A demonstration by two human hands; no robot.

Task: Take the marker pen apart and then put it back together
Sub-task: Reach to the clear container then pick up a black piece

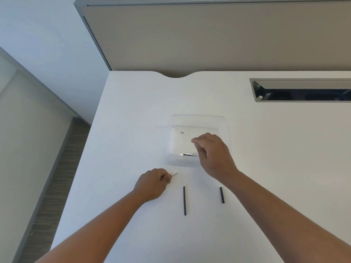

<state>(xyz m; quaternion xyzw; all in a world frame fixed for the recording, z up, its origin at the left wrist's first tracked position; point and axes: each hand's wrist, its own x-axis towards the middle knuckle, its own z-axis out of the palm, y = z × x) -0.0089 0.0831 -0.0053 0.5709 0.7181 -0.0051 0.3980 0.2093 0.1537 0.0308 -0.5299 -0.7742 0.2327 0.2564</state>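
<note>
Left hand (152,184) clamped on white marker barrel (174,173), well inside table (133,114) edge. Right hand (212,154), fingers pinched together, over clear tray (197,118). Two dark rods (184,200) lie apart on open surface.

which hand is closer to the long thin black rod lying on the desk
Left. The left hand sits just up and left of the long rod; the right hand is farther off, over the clear tray.

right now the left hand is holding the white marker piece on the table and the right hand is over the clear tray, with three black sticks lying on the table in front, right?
Not quite: the head view shows two black sticks, not three, a longer one and a shorter one. The rest holds: the left hand holds the white marker piece on the table, and the right hand is over the clear tray.
</note>
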